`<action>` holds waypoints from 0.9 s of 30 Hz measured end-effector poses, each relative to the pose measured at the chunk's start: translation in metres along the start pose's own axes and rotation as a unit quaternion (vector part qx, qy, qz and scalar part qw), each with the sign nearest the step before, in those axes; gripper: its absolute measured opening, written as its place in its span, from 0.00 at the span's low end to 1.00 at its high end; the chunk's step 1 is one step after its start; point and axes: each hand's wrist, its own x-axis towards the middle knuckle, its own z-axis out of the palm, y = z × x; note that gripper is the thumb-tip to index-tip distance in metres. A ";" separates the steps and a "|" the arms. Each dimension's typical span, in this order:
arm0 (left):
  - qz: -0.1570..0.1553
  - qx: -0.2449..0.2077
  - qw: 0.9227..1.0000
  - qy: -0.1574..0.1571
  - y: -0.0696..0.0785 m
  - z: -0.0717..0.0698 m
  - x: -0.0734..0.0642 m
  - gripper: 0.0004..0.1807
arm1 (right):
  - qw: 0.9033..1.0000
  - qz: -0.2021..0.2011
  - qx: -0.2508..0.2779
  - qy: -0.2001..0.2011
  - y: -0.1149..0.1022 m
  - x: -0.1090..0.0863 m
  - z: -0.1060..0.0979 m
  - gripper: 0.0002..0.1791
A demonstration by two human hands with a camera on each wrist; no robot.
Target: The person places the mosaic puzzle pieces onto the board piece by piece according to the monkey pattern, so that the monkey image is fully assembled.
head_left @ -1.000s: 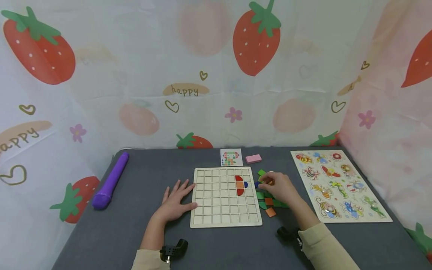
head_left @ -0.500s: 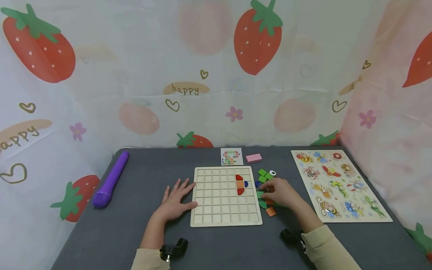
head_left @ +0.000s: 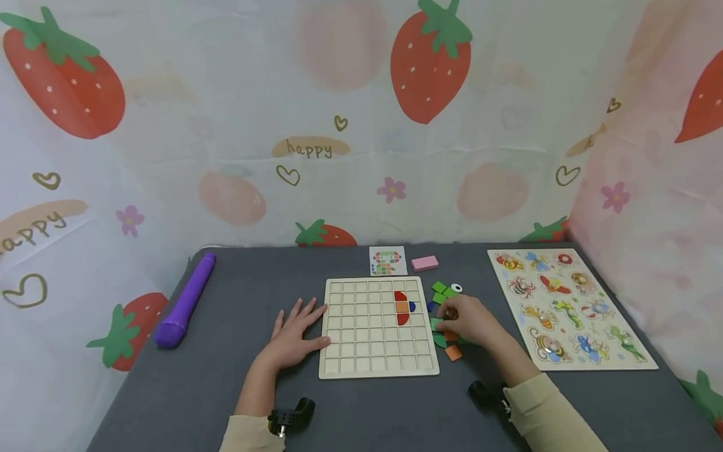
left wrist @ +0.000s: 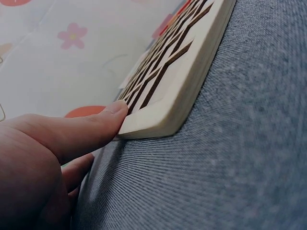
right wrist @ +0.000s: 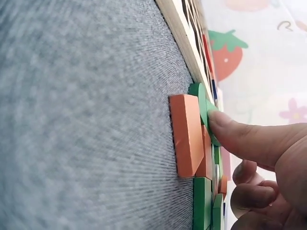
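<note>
In the head view a pale wooden grid board (head_left: 361,333) lies on the dark table. Two red quarter-round-looking pieces (head_left: 400,296), an orange square (head_left: 401,307) and a blue half-round piece (head_left: 412,306) sit on its right part. My left hand (head_left: 294,341) lies spread at the board's left edge, its thumb touching the rim in the left wrist view. My right hand (head_left: 467,320) is over the loose pieces right of the board, fingers bent. In the right wrist view its thumb touches a green piece (right wrist: 202,103); whether the fingers pinch it is hidden.
Loose green squares (head_left: 439,287), an orange square (head_left: 454,353) and a white round piece with a black dot (head_left: 456,288) lie nearby. Behind the board are a pattern card (head_left: 388,260) and a pink block (head_left: 425,263). A purple microphone (head_left: 186,304) lies left, an animal puzzle board (head_left: 565,358) right.
My right hand has shifted slightly toward me from the upper loose pieces to the green ones below, uncovering the white round piece. My left hand stays put.
</note>
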 end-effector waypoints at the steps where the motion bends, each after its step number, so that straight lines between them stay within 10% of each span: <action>1: 0.001 0.000 1.000 0.000 0.000 0.000 0.000 0.43 | 1.000 0.000 0.001 0.001 0.000 0.000 -0.001 0.07; 27: 0.000 0.006 1.000 0.001 0.002 -0.002 -0.003 0.43 | 0.997 -0.036 0.044 0.049 -0.035 0.010 -0.008 0.06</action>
